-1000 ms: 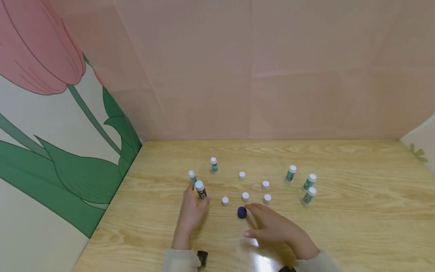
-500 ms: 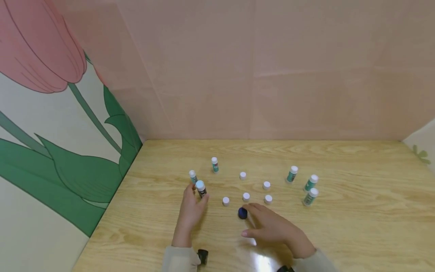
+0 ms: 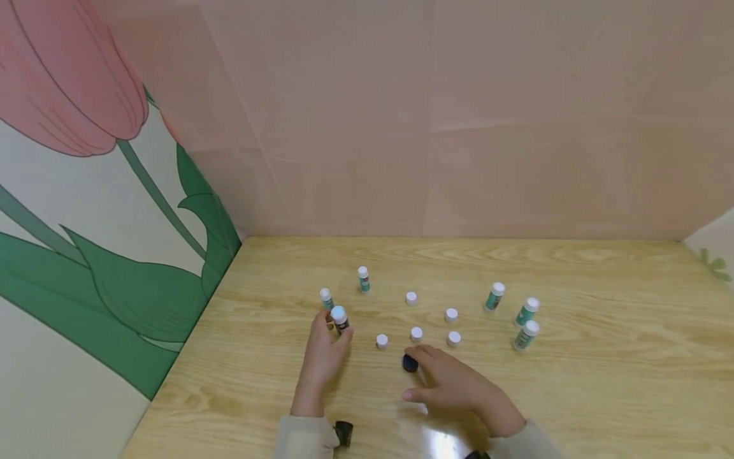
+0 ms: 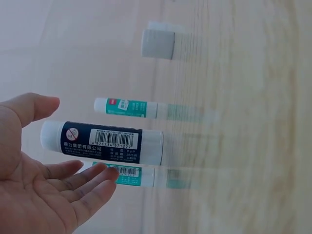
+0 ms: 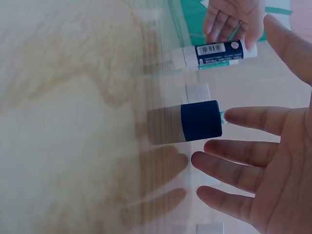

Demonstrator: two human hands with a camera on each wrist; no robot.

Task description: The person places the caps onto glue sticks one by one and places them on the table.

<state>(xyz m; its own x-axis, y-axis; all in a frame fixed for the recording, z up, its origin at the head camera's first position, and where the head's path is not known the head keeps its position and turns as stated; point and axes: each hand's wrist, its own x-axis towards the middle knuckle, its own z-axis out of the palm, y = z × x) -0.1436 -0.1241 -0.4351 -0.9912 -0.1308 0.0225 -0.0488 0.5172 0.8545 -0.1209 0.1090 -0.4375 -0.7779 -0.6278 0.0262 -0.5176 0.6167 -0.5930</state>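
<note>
A navy-labelled glue stick with white ends stands upright between the thumb and fingers of my left hand. Those fingers are only loosely bent, and a gap shows between the thumb and the stick. Two slimmer teal-labelled glue sticks stand behind it. On the right, my right hand hovers over the table with fingers spread and nothing held. A navy cap sits on the table just by its fingertips; whether the index finger touches it, I cannot tell. In the head view that finger partly covers the cap.
Several small white caps are scattered on the wooden table between and beyond the hands. Teal glue sticks stand in a group on the right. A pink backdrop rises behind the table.
My right hand has edged slightly left, so its index finger covers more of the navy cap. The left hand stays by the navy glue stick. The head view has shifted a little.
</note>
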